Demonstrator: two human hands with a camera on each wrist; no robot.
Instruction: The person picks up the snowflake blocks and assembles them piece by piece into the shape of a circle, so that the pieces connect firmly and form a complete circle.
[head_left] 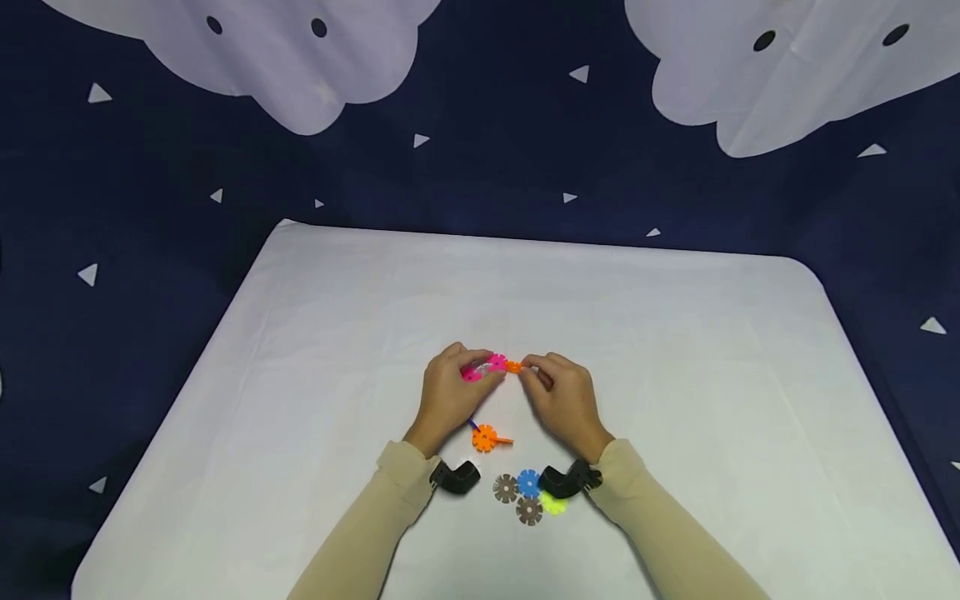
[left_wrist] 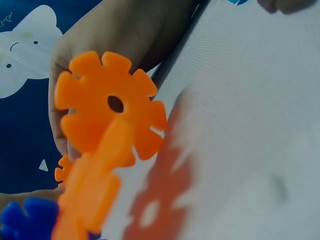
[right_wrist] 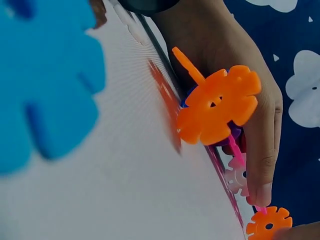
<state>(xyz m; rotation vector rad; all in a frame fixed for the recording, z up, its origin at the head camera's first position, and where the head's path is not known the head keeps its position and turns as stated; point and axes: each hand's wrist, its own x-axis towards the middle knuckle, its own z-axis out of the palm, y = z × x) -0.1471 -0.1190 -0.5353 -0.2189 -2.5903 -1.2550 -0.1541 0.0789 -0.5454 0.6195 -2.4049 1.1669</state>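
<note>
Above the table's middle, my left hand [head_left: 448, 390] holds bright pink notched plastic discs [head_left: 498, 362], with a pale pink disc [right_wrist: 237, 177] among them. Thumb and fingertips of my right hand [head_left: 564, 398] pinch a small orange notched disc [head_left: 513, 367] at the pink disc's right end; the two touch. Nearer my wrists is another orange disc [head_left: 484, 438] with an orange disc slotted into it edge-on. A dark blue disc [left_wrist: 31, 217] adjoins that pair. Behind it a purple disc [right_wrist: 231, 135] shows partly. My left hand hides whether all these form one chain.
Loose notched discs lie near my right wrist: a blue one [head_left: 528, 483], two grey-brown ones [head_left: 506, 489] and a yellow one [head_left: 553, 503] partly under the black wrist camera [head_left: 570, 480]. The white table [head_left: 675, 333] meets a dark blue patterned cloth [head_left: 487, 183] at its far edge.
</note>
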